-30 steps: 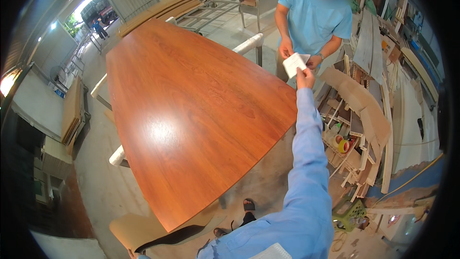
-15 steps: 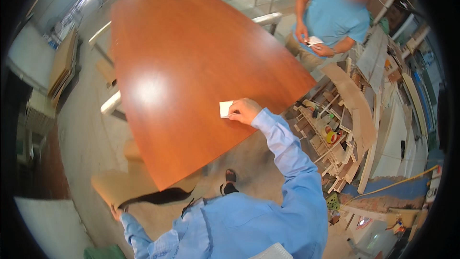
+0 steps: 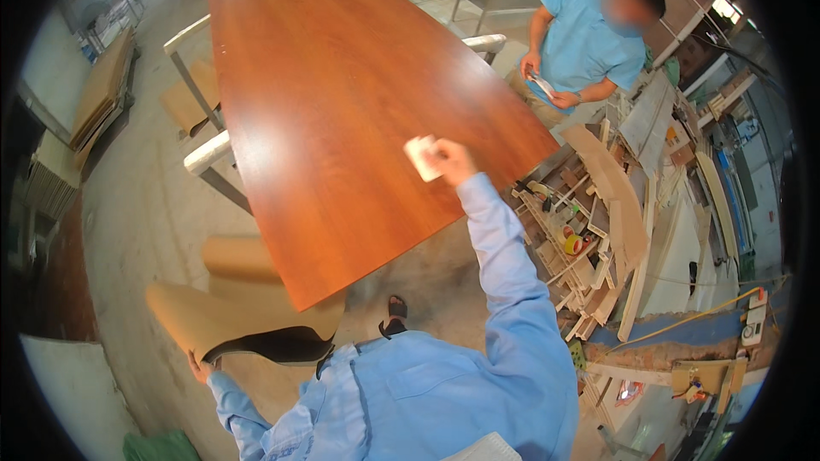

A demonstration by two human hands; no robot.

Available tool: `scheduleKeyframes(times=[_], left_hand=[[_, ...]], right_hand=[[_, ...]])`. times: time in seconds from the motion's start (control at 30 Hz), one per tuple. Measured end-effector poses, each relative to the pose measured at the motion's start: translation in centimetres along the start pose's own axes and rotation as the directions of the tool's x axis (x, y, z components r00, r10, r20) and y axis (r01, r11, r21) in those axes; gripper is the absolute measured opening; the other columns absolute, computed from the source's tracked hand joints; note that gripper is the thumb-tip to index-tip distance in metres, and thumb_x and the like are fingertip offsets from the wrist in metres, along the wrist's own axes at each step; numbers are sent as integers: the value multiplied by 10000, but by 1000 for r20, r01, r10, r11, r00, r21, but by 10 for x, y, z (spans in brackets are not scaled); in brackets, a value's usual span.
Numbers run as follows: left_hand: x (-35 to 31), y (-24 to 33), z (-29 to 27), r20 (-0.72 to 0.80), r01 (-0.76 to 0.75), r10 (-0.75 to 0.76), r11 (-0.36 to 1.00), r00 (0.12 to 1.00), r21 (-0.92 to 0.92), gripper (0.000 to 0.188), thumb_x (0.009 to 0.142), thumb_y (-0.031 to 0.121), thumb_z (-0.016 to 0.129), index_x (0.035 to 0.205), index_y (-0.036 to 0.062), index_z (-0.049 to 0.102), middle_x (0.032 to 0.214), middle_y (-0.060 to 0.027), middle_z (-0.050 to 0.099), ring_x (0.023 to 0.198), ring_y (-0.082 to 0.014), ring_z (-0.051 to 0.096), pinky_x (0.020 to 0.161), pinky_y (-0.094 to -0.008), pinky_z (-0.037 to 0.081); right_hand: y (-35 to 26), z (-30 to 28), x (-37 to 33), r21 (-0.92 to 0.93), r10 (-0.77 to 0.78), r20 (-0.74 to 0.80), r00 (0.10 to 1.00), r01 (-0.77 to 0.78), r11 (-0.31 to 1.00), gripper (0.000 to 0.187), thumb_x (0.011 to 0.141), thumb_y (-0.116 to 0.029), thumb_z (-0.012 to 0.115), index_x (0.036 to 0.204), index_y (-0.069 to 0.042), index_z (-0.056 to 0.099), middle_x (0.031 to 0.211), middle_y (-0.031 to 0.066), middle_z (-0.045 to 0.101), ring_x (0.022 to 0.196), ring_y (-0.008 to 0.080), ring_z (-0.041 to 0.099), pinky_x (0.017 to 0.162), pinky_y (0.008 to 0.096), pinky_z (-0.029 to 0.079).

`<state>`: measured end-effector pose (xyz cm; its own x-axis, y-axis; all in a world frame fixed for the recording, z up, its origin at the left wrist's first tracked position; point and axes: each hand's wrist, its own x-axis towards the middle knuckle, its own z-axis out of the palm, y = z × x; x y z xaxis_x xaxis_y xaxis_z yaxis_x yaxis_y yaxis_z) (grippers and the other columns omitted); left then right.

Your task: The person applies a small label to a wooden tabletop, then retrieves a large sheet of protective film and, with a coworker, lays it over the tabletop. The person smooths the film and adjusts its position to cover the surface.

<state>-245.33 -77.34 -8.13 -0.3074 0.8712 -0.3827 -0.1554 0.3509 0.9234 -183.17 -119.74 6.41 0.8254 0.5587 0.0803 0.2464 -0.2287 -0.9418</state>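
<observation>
1. Moved in head view: right hand [image 3: 456,164], from beside the co-worker [image 3: 591,44] a second ago to over the wooden board [image 3: 342,94].
2. White paper [image 3: 419,158]: over the board, pinched by closed right-hand fingers, blurred; contact below cannot be told. Light edge pinch would likely avoid creasing.
3. Brown sheet [image 3: 235,316]: by the board's near corner, edge gripped in left hand [image 3: 200,367]; steady support should limit sagging.

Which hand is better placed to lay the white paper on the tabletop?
Right, most likely: the right hand holds the paper over the tabletop. The left hand is off to the lower left, gripping the brown sheet by its edge.
</observation>
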Motion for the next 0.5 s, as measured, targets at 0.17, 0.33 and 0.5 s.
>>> scheduleKeyframes(times=[0.17,0.33,0.5], left_hand=[[9,-3,-6,-27,-45,46,998,999,45,620,872,-88,317,1304,263,591,1252,-126,577,999,-338,627,755,-509,583],[14,-2,-3,-53,-12,12,1000,999,-4,537,911,-49,360,1257,263,626,1261,-118,573,1006,-344,620,756,-528,579],[15,-3,-6,-68,25,-28,999,997,-44,443,950,11,412,1228,268,643,1260,-107,578,1008,-349,619,753,-523,584]], right_hand=[[-21,-22,-25,955,-94,-47,994,72,288,387,1000,-312,503,1292,-61,543,1155,160,641,1039,336,643,797,471,576],[-28,-29,-35,954,-233,46,971,26,297,353,1011,-306,485,1272,-77,551,1103,137,638,974,285,665,745,407,585],[-24,-33,-37,963,-228,-38,973,96,251,327,1013,-274,493,1287,-100,531,1126,104,616,1035,250,624,817,375,550]])
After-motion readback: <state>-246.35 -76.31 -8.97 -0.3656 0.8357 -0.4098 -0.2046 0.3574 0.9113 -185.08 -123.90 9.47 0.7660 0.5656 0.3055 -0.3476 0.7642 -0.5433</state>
